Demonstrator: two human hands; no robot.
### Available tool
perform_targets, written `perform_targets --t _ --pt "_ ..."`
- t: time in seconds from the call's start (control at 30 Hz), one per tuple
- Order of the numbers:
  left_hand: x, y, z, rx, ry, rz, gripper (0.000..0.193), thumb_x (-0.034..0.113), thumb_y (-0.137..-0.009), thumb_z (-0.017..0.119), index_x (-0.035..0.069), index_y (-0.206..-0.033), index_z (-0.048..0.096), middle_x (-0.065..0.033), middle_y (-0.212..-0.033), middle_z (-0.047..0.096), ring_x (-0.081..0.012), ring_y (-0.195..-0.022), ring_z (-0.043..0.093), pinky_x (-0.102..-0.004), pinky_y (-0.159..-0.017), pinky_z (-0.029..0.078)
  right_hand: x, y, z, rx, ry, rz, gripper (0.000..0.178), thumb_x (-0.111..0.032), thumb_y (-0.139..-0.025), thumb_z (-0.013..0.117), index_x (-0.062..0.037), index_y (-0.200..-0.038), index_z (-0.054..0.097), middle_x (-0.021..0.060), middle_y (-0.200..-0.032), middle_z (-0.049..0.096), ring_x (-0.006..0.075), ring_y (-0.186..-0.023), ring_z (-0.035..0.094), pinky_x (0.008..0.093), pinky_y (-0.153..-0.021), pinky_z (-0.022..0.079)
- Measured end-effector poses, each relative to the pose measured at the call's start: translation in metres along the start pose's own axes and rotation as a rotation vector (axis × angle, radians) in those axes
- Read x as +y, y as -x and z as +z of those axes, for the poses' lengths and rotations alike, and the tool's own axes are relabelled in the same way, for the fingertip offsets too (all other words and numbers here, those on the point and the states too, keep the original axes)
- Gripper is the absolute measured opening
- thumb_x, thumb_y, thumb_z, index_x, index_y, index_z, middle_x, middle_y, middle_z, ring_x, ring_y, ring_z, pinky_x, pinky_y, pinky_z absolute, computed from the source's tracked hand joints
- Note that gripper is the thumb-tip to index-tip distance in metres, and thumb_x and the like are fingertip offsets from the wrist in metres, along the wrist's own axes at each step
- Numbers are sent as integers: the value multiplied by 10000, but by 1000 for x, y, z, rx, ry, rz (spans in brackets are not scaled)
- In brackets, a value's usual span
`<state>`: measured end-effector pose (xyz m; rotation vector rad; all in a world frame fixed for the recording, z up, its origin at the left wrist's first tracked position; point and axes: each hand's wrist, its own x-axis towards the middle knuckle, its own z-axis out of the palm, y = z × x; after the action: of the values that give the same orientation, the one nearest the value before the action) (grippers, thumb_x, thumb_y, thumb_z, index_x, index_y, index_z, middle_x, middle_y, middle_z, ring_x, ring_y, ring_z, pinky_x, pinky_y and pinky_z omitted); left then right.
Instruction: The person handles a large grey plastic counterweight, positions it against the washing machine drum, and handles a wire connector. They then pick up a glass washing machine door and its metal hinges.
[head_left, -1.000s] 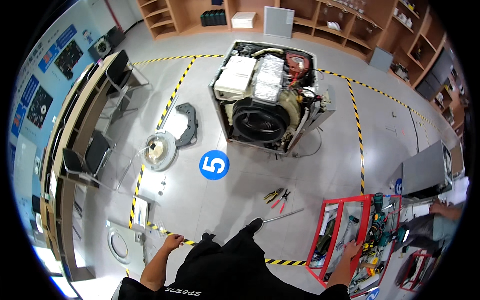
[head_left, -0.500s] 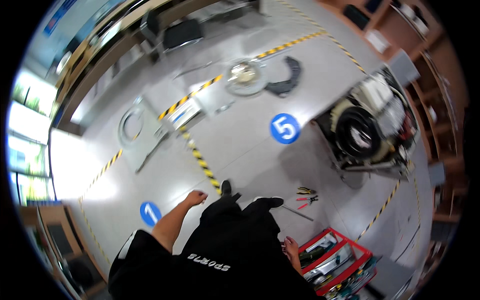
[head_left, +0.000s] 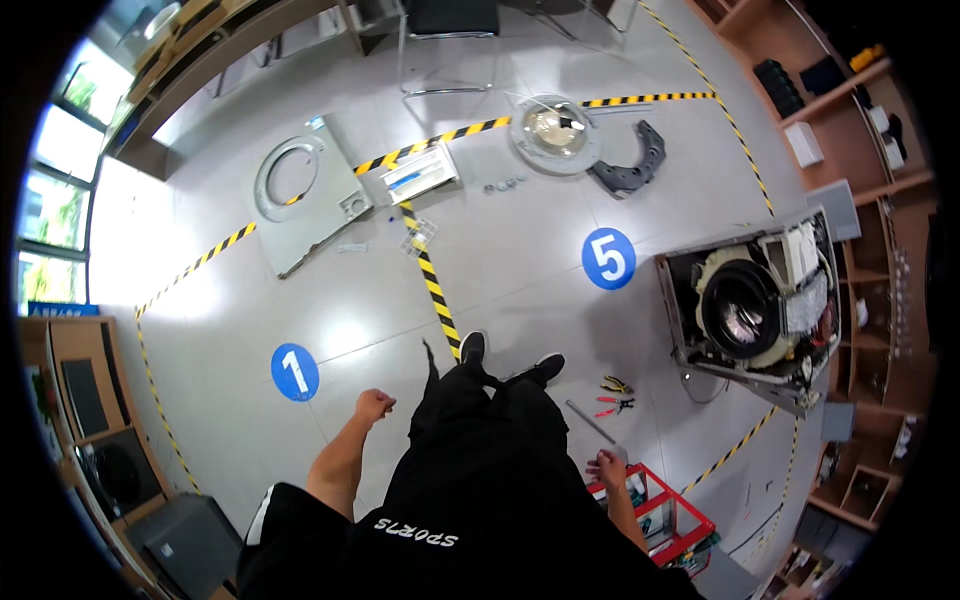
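Note:
My left hand hangs over the bare floor on the left, fingers curled in with nothing in them. Above the edge of a red toolbox, my right hand is loosely open and holds nothing. Beside that hand on the floor lie a metal rod, red-handled pliers and yellow-and-black pliers. An opened washing machine, its drum and black door seal exposed, stands to the right. My forearm and body partly cover the toolbox.
Ahead lie a front panel with a round hole, a detergent drawer, a round glass door and a dark curved part. Shelves line the right, a chair stands at the back, and striped tape crosses the floor.
The view has swung round, and the parts ahead show higher up. My right hand has moved up and forward beside the toolbox. My left hand stays free at the left.

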<state>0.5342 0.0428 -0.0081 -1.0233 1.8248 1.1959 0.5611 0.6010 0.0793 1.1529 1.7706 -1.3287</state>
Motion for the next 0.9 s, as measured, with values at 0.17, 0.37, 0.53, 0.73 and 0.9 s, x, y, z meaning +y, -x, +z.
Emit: perform_targets --t 0.17,0.37,0.53,0.73,0.9 --pt "17 9 13 -69 167 32 171 185 -776 612 20 -819 611 -56 -723 632 -145 -691 617 -268 -579 479 -50 -2 16 12 69 -50 399 -230 -881 473 -5 -1208 430 124 -838 628 172 -613 625 251 -488 460" --pt "33 5 -1 -72 125 87 268 280 -797 587 17 -812 636 -75 -757 656 -149 -685 622 -269 -585 482 -51 -3 41 -16 100 -72 381 -221 -879 483 -12 -1196 451 111 -833 630 159 -628 624 241 -515 457" --pt "38 4 -17 -26 23 41 442 414 -781 593 5 -622 640 -82 -667 647 -143 -609 609 -267 -559 482 -14 -17 47 -21 117 -17 376 -218 -875 493 -6 -1185 459 109 -814 634 161 -626 624 241 -516 459" --pt "57 15 -24 -71 -20 31 453 413 -768 619 -26 -663 641 -90 -657 637 -143 -591 603 -271 -554 479 14 -16 51 0 104 35 322 -216 -867 511 0 -1105 513 119 -784 643 177 -606 635 259 -476 470" --pt "61 26 -14 -36 137 145 387 368 -745 667 -17 -746 639 -74 -693 634 -138 -583 588 -264 -549 468 3 -21 52 -18 77 17 316 -208 -864 517 0 -1102 515 123 -780 641 178 -617 639 249 -479 469"
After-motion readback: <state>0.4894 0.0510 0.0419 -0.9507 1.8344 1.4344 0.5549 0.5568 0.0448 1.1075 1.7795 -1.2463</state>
